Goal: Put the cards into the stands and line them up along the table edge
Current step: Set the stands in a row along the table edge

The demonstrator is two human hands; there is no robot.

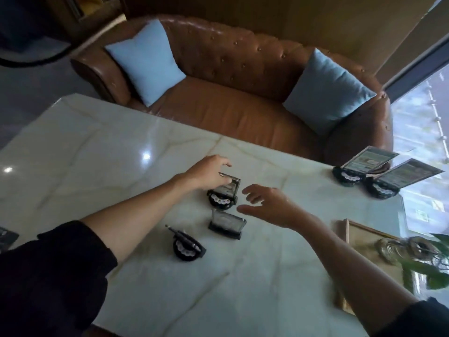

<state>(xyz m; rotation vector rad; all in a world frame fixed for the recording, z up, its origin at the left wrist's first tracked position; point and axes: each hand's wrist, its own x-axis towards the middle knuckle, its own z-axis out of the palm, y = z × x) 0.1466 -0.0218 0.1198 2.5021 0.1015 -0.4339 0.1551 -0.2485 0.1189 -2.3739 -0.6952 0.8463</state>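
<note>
Left hand: fingers pinching top of middle stand, mid-table.
Right hand: fingers spread, empty, just beside that stand.
Stands without cards: three, clustered centre.
Stands with cards: two, touching, at far right edge of table.

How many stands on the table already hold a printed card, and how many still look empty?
Stands with a printed card: 2, at the far right edge and
Stands with no printed card: 3, one under the left hand, one beside the right hand, one nearest
Total: 5
</note>
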